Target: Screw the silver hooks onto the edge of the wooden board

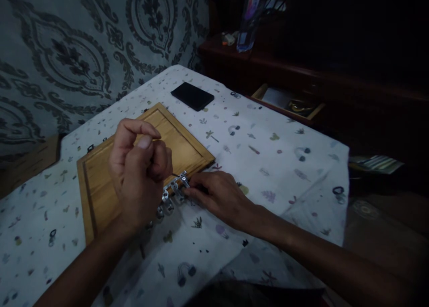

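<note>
A silver metal strip (174, 190) with several hook-like pieces lies along the near right edge of a framed wooden board (199, 157). My right hand (219, 193) is closed at the strip's far end, thumb and fingertips pinching it there. My left hand (140, 168) is raised over the board in a loose fist, thumb against the curled fingers. A short thin dark piece shows between this fist and the strip's end; whether the hand grips it I cannot make out. The fist and forearm hide part of the board and the strip's near end.
A black phone (192, 95) lies beyond the board on the patterned white tablecloth (261, 132). Behind the table, an open drawer (288, 101) juts from a dark red cabinet. A clear bottle (247, 34) stands on that cabinet. Patterned fabric (67, 52) rises along the left.
</note>
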Available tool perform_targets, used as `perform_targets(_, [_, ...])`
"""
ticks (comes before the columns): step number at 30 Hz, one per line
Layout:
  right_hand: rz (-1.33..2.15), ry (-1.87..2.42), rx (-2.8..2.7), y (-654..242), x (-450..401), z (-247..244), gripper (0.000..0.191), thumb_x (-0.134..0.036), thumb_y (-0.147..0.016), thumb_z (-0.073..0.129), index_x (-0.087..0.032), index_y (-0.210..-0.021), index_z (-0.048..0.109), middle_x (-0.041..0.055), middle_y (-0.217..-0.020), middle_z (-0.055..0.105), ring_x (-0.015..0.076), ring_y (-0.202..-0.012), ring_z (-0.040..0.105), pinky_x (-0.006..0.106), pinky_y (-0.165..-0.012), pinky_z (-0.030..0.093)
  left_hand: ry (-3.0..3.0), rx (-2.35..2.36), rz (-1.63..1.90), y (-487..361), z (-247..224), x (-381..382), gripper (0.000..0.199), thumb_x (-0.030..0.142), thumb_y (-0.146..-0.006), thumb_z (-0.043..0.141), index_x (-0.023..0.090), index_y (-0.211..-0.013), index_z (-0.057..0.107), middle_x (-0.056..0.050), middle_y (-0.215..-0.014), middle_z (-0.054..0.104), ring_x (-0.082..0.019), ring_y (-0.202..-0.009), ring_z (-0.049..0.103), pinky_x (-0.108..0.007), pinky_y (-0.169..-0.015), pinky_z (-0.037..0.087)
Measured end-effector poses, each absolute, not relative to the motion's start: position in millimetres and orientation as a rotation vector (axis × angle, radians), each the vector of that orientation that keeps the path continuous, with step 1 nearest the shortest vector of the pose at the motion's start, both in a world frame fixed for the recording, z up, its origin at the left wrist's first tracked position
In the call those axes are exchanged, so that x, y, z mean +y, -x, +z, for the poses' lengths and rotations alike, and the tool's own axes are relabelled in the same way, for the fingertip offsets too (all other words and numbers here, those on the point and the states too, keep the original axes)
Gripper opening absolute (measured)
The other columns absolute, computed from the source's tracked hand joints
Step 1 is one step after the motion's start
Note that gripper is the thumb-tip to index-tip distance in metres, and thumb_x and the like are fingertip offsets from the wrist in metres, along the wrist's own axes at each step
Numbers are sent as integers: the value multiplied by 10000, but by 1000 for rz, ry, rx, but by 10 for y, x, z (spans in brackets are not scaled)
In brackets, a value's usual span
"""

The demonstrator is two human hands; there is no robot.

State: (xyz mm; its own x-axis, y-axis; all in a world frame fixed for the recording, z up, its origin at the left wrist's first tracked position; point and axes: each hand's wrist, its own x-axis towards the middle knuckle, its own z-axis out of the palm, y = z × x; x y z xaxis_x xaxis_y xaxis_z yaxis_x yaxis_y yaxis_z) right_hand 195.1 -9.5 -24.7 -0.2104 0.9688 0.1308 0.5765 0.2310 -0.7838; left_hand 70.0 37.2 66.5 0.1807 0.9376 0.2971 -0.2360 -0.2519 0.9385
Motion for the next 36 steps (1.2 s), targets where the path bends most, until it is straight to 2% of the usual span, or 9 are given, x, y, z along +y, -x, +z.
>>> perform_targets(11, [824, 1413, -1865, -1949, -100, -203, 258, -316, -900, 617, -173, -690, 658, -44, -569, 564, 87, -521, 470, 234, -545, 280, -1268, 853, 1454, -735, 620, 338, 214, 154, -885, 507, 192, -676, 539, 40, -513, 311, -76, -427, 250, -236, -407, 223])
perform_targets(20, [855, 1433, -1865, -1946, -94, -202, 240, -319, -906, 624, -168, -727, 677, -27, -584, 592, 101, -544, 496, 236, -562, 295, -1317, 860, 1489, -733, 633, 321, 227, 257, -918, 532, 198, -699, 542, 22, -593, 358, -84, -469, 290, -255, -437, 253])
perform_targets(32, [830, 1426, -1864, -1940, -96, -206, 231, -307, -899, 625, -166, -727, 688, -29, -584, 587, 95, -538, 479, 229, -555, 292, -1354, 851, 1467, -720, 599, 295, 244, 309, -922, 559, 202, -703, 547, 24, -595, 359, -88, -481, 310, -265, -447, 270])
perform_targets(36, [830, 1433, -1858, -1937, -94, -217, 223, -323, -899, 624, -168, -753, 691, -26, -602, 610, 99, -548, 502, 229, -560, 302, -1356, 856, 1455, -741, 568, 293, 250, 279, -941, 523, 196, -706, 528, 20, -624, 375, -86, -495, 331, -266, -461, 293])
